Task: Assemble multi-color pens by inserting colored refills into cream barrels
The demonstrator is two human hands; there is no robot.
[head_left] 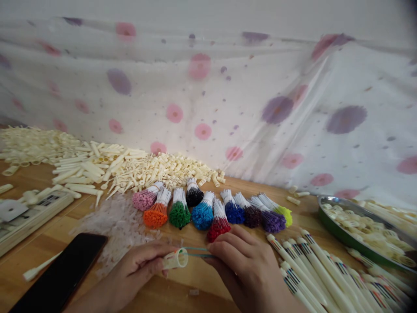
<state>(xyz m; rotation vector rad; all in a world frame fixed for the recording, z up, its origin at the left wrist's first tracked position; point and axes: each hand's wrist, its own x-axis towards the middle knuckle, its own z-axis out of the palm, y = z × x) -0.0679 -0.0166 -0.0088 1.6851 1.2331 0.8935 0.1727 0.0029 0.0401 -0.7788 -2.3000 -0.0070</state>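
My left hand (146, 265) pinches a short cream plastic pen tube (176, 259), its round open end turned to the right. A bit of orange and green shows inside the tube's rim. My right hand (241, 261) has its fingers closed on thin teal pen refills (198, 252), which run across the gap to the tube's open end. The refill ends inside the right hand are hidden. Just beyond the hands stand rubber-banded refill bundles with coloured tips, among them red (219, 224), light blue (202, 212), green (179, 211) and orange (157, 213).
Clear small plastic pieces (119, 226) lie left of the bundles, near a black phone (61, 271) and a power strip (35, 211). Cream pen parts (156, 167) are heaped behind. Multicolour pens (319, 269) lie at right, below a green-sided metal dish (345, 237) of cream rings.
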